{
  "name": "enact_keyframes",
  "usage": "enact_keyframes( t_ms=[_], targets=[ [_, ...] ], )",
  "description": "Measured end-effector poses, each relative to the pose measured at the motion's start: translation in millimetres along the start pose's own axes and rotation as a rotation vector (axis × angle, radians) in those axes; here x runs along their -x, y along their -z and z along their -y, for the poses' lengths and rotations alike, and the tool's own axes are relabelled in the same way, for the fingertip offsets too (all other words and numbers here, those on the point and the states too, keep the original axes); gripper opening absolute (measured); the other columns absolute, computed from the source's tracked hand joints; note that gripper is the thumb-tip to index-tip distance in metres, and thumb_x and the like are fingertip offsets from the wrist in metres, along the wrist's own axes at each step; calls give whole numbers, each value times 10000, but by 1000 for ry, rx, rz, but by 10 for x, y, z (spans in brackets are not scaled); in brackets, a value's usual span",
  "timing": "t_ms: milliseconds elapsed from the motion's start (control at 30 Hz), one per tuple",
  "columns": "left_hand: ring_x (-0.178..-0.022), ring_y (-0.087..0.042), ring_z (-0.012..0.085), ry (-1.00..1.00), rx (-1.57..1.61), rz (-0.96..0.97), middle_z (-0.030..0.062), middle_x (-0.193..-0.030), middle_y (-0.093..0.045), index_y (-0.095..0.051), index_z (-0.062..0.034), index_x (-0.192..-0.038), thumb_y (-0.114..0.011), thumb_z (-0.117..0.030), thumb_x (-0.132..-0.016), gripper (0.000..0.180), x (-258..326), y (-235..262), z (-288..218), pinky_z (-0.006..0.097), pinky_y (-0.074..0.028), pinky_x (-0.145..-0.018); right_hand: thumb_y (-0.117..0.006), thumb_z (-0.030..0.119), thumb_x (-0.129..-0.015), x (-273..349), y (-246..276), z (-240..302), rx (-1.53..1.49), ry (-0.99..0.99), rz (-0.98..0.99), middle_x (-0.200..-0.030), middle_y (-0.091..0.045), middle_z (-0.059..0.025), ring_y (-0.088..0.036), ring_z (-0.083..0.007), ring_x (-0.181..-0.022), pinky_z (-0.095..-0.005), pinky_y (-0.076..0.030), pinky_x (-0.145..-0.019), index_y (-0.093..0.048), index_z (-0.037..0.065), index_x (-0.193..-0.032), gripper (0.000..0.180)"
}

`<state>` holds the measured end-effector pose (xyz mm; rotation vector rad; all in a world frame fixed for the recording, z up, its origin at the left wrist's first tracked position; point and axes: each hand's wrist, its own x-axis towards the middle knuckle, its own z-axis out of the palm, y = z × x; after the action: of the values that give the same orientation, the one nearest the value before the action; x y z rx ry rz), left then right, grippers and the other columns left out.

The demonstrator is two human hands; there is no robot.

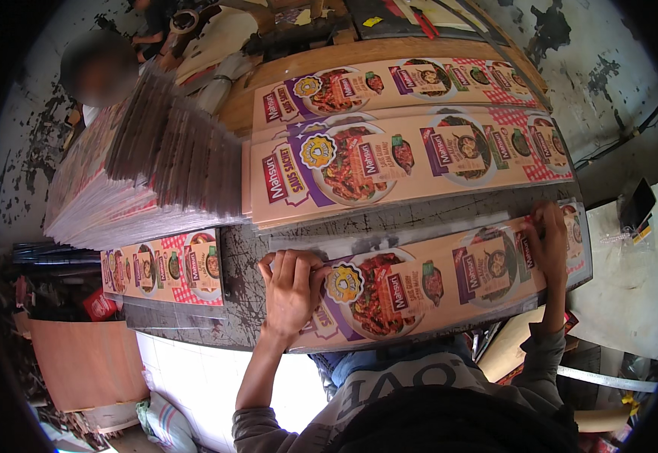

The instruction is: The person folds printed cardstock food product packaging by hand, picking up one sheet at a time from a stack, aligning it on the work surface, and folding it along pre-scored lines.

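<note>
Fingers (289, 264) of the left hand (291, 296) curl over the left part of a long printed strip (449, 281), the right hand (546, 240) bends at its right part, whether pinching I cannot tell, and it lies along the near side of a scratched table (243, 264), before overlapping printed panels (408, 155) and a tall stack (174, 162).

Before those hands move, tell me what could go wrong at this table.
Under the left hand and right hand, the printed food strip lies along the near edge of the scratched dark table and might slip off. The clear plastic film along its far side could crease. The tall stack of plastic-covered sheets at left might slide over.
</note>
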<state>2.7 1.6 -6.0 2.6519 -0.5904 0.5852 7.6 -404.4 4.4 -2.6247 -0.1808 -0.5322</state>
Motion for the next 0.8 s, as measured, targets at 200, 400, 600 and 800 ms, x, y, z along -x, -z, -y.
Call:
enact_keyframes(
  t_ms=[200,400,600,800],
  targets=[
    [-769,-521,220,-1,-63,-5,55,-787,-540,-523,-69,-796,-663,-166,-753,175,5,14,-3,397,-321,-770,-627,44,-698,10,-14,-7,-7,-22,3,-816,-472,-151,-457,-355,-764,-407,-369,-676,-433,14,-827,235],
    [-763,-540,223,12,-38,10,45,-795,-549,-526,-87,-792,-664,-179,-756,169,-17,52,-14,402,-318,-787,-615,59,-722,28,17,-2,3,-43,31,-823,-453,-151,-451,-350,-776,-410,-370,-680,-437,13,-837,217],
    [-829,-532,229,115,11,94,59,-836,-547,-569,-78,-866,-715,-214,-692,265,119,214,196,397,-298,-850,-659,100,-703,-49,69,-6,-9,41,86,-837,-442,-147,-449,-339,-782,-405,-371,-697,-454,14,-846,264],
    [-791,-516,216,146,52,81,47,-820,-543,-559,-68,-825,-699,-177,-715,209,229,178,298,371,-304,-777,-782,267,-556,-102,237,-411,113,150,86,-704,-384,-92,-383,-266,-639,-352,-336,-567,-424,19,-777,488]
  ],
)
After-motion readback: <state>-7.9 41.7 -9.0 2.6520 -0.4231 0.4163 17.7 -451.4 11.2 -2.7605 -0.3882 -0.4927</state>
